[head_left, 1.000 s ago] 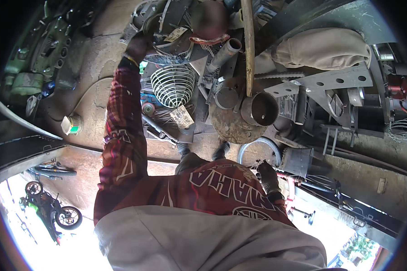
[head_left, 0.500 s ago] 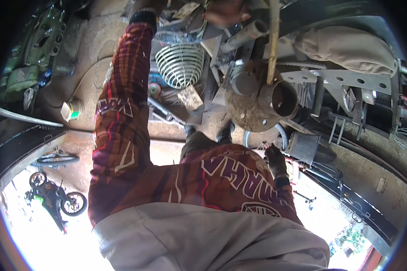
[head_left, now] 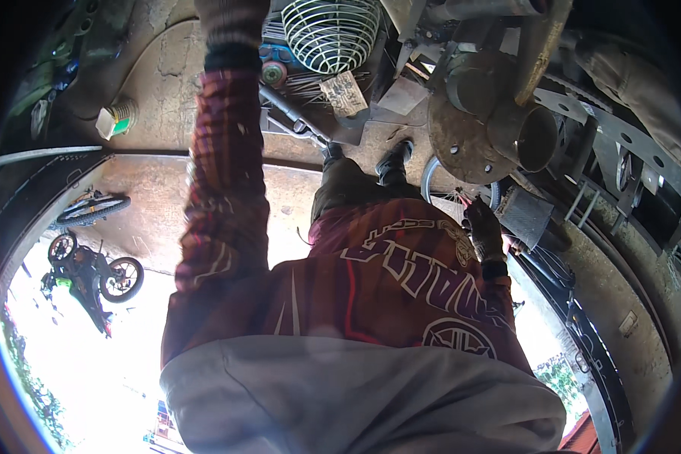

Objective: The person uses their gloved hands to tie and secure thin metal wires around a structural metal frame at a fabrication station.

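My left arm, in a maroon patterned sleeve, reaches forward to the far edge. At its end is my left hand [head_left: 233, 19] in a dark glove; its fingers are cut off or too dark to read. Right of that hand is a white wire fan guard [head_left: 331, 34]. Low at my right side hangs my right hand [head_left: 486, 231], in a dark glove with its fingers curled; whatever it may hold is too small to make out. Beyond it stands a rusty round plate [head_left: 454, 144] with a short pipe [head_left: 528, 138] and a yellowish rod.
Cardboard [head_left: 343, 94], an angle grinder-like disc tool [head_left: 273, 73] and metal scraps lie ahead. A white and green tub [head_left: 116, 119] sits on the left floor. Perforated metal bars [head_left: 583, 117] crowd the right. A motorcycle [head_left: 91, 276] and bicycle wheel [head_left: 94, 209] stand at left.
My view has shifted, so the floor things sit higher in the picture. My left hand is now at the top edge. My right hand stays low at my side.
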Demonstrator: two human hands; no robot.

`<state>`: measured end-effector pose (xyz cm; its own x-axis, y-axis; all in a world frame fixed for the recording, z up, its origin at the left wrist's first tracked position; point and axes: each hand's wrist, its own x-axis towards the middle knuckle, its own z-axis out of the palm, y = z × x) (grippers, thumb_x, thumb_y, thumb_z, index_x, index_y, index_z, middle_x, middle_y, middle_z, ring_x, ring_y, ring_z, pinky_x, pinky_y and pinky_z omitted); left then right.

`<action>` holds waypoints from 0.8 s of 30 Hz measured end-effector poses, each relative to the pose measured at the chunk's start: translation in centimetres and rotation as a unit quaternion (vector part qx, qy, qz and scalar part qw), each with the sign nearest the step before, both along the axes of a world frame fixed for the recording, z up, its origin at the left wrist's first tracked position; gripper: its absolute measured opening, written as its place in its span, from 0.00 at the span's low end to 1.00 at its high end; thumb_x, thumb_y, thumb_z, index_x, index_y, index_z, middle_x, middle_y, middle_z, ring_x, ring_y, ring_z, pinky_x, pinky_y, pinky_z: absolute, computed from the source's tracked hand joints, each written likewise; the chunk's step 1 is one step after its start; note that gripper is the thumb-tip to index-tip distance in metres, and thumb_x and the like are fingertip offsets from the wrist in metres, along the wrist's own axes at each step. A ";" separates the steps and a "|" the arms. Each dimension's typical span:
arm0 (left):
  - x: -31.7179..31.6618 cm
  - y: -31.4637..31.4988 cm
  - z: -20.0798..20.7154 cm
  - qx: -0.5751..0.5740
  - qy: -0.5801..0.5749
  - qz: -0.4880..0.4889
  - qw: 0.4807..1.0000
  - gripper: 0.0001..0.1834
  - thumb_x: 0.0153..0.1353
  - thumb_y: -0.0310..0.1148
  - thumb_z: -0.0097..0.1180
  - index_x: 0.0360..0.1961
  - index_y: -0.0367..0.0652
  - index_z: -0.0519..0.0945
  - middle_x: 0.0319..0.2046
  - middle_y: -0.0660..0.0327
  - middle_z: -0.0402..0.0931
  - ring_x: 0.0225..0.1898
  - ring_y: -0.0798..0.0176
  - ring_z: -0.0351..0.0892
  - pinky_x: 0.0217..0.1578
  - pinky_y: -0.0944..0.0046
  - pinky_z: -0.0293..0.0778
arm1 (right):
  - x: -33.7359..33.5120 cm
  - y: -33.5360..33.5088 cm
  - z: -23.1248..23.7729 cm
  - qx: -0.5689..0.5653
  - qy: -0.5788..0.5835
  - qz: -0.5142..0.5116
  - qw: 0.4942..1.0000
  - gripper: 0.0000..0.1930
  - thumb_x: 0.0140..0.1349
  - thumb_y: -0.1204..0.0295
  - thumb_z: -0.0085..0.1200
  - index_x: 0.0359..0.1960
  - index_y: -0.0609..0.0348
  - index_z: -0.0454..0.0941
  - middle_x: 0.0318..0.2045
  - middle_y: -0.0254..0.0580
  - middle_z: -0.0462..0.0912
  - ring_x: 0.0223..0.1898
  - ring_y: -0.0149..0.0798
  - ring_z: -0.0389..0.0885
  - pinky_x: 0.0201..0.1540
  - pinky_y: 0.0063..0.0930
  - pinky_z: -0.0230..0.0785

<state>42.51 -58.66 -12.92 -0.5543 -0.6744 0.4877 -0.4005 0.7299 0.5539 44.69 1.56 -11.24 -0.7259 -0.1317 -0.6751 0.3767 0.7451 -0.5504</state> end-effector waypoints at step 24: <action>7.3 11.5 -20.4 0.130 -0.510 -0.142 0.838 0.16 0.67 0.35 0.47 0.52 0.49 0.81 0.46 0.51 0.83 0.47 0.47 0.85 0.46 0.45 0.80 | 5.0 6.0 -2.9 0.013 -0.120 0.000 0.993 0.09 0.69 0.65 0.56 0.43 0.55 0.76 0.29 0.27 0.75 0.27 0.26 0.75 0.27 0.22 0.67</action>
